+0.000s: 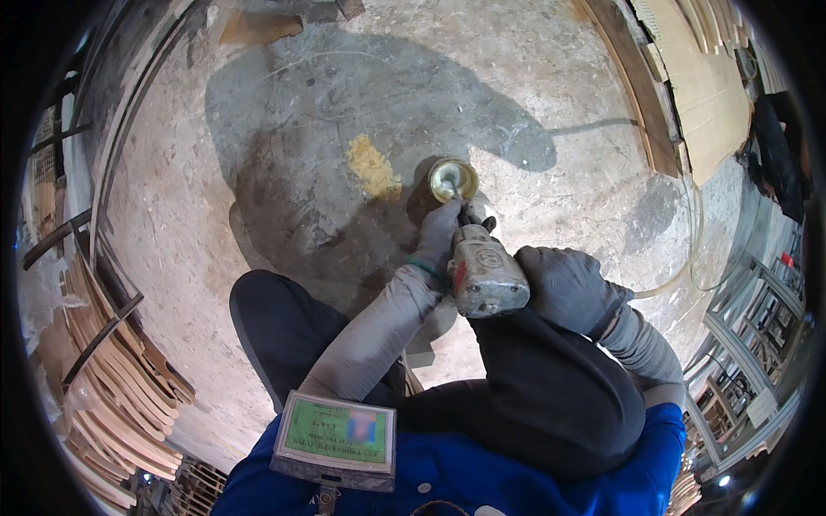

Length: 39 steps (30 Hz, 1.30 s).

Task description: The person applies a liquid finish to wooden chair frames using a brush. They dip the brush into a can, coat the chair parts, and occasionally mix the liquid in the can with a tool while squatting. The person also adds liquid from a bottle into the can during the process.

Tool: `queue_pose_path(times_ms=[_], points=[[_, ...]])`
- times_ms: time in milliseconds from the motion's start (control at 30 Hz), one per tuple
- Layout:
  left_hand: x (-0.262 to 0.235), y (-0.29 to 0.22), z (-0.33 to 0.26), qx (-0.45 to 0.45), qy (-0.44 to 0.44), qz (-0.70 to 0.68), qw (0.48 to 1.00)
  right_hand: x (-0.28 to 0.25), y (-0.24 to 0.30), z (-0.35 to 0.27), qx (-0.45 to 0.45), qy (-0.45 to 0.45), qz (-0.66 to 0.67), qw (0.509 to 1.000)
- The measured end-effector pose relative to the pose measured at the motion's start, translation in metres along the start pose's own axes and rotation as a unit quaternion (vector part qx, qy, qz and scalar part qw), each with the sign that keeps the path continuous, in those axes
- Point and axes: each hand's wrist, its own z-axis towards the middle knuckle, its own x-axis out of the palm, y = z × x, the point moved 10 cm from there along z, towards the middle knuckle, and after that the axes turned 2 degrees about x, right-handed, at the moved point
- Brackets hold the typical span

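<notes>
Pinned to the blue shirt, a green-faced card in a grey holder (335, 440) sits closest to the lens, below both forearms; beyond the fingers comes the work itself. Clenched around the handle side of a worn grey pneumatic tool (484, 273), the right hand (568, 288) carries its weight; the left hand (437, 239), gloved in grey, is closed on the tool's front end, fingertips just behind a round brass-coloured disc (453, 179) fitted at the nose. That disc hangs just above the concrete floor (551, 95), though whether it touches cannot be told; just left of the left fingertips lies a yellow patch of dust or crumbs (372, 166), which I judge to be the residue of grinding already begun, with no clear sign of how much remains. Further out, a clear hose (691, 249) curls away right of the right hand; curved wooden strips (120, 396) are stacked far left.
</notes>
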Motion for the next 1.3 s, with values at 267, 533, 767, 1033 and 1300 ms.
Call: queue_pose_path(times_ms=[267, 533, 767, 1033, 1300], points=[[0.006, -0.002, -0.017, 0.033, -0.006, -0.003, 0.999, 0.008, -0.004, -0.003, -0.001, 0.004, 0.000, 1.000], [0.010, -0.001, -0.014, 0.013, 0.003, -0.010, 1.000, 0.002, 0.001, -0.004, -0.012, -0.033, -0.027, 0.999], [0.008, 0.008, -0.006, -0.008, -0.023, -0.016, 1.000, 0.006, -0.011, -0.006, 0.044, 0.006, 0.021, 0.999], [0.003, 0.001, -0.016, 0.009, -0.029, 0.004, 1.000, 0.012, -0.004, -0.005, 0.009, 0.015, 0.015, 1.000], [0.008, 0.002, -0.018, 0.012, -0.014, -0.029, 0.999, 0.003, 0.004, -0.009, -0.029, -0.023, -0.014, 0.999]])
